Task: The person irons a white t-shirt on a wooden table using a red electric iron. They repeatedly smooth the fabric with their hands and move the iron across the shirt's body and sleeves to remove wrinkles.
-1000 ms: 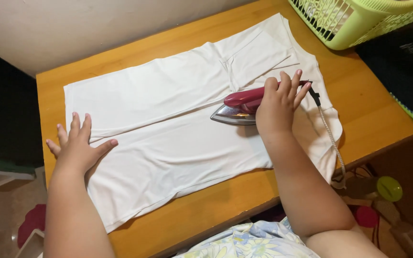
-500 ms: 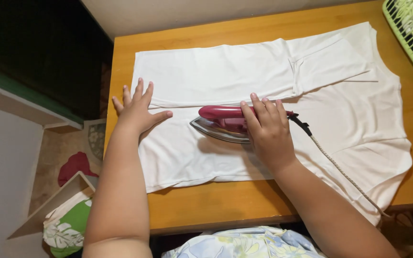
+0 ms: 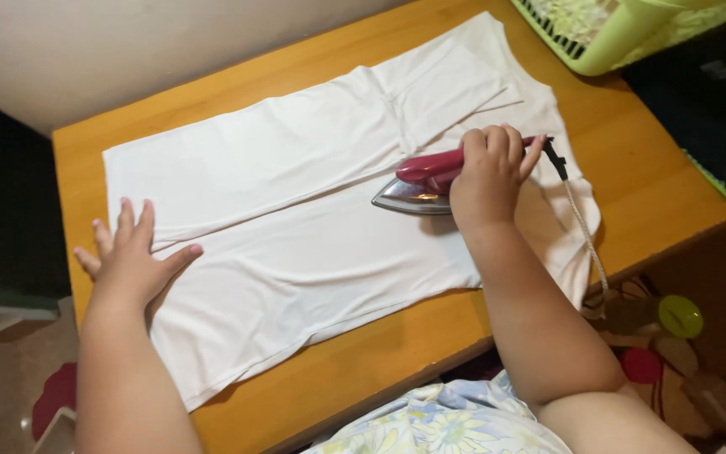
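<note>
A white garment lies spread flat across a wooden table. My right hand grips the handle of a dark red iron with a shiny soleplate, which rests on the right half of the garment. The iron's braided cord runs off the table's near right edge. Flat on the garment's left end lies my left hand, fingers spread and pressing the fabric down.
A light green plastic basket stands at the table's far right corner. Dark cloth lies to its right. Below the table at right are a green round lid and red things. A pale wall borders the far side.
The iron has slid from the garment's middle back to its right part with my right hand. My left hand stays pressed on the left end. The camera view has swung.
</note>
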